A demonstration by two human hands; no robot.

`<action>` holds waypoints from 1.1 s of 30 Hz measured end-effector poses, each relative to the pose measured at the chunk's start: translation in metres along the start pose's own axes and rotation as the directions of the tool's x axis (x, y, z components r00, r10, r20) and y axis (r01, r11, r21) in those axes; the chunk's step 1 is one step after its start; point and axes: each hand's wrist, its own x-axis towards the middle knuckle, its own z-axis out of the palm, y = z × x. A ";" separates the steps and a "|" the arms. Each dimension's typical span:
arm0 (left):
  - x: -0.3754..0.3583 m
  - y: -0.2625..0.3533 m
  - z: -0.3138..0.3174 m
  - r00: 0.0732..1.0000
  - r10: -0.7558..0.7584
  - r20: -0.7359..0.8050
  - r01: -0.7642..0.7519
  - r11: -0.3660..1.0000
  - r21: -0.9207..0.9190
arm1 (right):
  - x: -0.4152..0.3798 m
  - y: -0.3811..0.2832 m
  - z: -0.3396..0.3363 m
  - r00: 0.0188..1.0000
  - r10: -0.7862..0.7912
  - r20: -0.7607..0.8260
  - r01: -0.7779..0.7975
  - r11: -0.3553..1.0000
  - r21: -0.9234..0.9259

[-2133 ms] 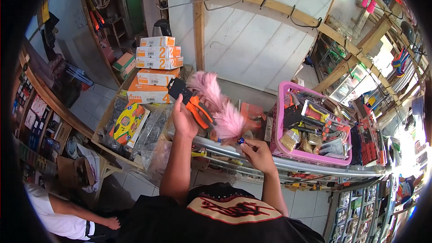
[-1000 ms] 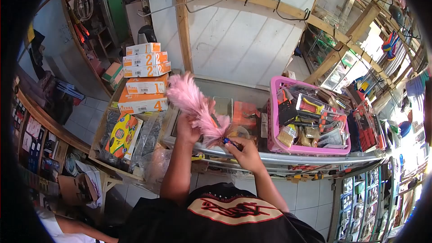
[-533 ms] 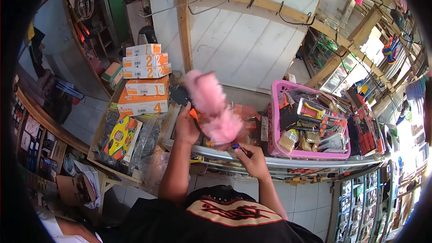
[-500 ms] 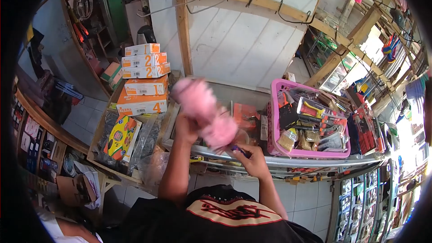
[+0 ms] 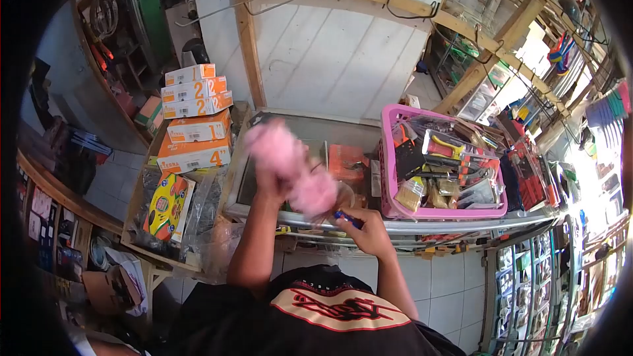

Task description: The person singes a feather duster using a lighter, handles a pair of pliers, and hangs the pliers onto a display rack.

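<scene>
A pink fluffy thing in two rounded clumps [image 5: 277, 148], blurred by motion, is above the glass counter [image 5: 254, 184]. My left hand [image 5: 269, 188] is wrapped round its underside near the middle; most of the fingers are hidden behind the pink. My right hand [image 5: 370, 232] is closed round a small dark blue handle [image 5: 349, 219], whose tip points left to the lower end of the pink thing. Whether that tip touches the pink thing cannot be made out.
The pink basket [image 5: 443, 213] of brushes and pliers stands right on the counter. Orange and white boxes [image 5: 194, 151] are stacked at the left, behind a yellow-green pack [image 5: 169, 206]. Wire hooks [image 5: 409, 16] stick out from a wooden rail above. A red pack [image 5: 348, 161] lies under the glass.
The view has shifted, so the counter, basket and boxes appear further left. Both hands keep their holds, and the pink thing is still blurred.
</scene>
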 end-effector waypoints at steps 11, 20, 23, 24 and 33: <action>-0.013 0.011 0.038 0.981 -0.075 -0.178 0.113 0.971 0.211 | 0.002 -0.014 0.002 0.983 0.135 -0.127 -0.139 0.990 -0.022; -0.020 0.012 0.027 0.976 -0.140 -0.167 0.183 0.944 0.276 | 0.013 -0.012 0.007 0.995 0.096 -0.033 -0.094 0.994 0.064; -0.008 -0.013 -0.058 0.988 -0.129 0.088 0.124 0.990 0.066 | 0.013 0.000 0.013 1.000 0.005 -0.009 -0.004 0.996 0.091; -0.012 -0.014 -0.033 0.985 -0.014 -0.172 0.072 0.938 0.338 | 0.016 -0.004 0.015 0.997 0.063 -0.040 -0.058 0.993 0.103; -0.033 0.012 0.012 0.959 -0.197 -0.205 0.261 0.896 0.359 | 0.031 0.001 0.013 0.999 0.039 0.004 -0.039 0.995 0.095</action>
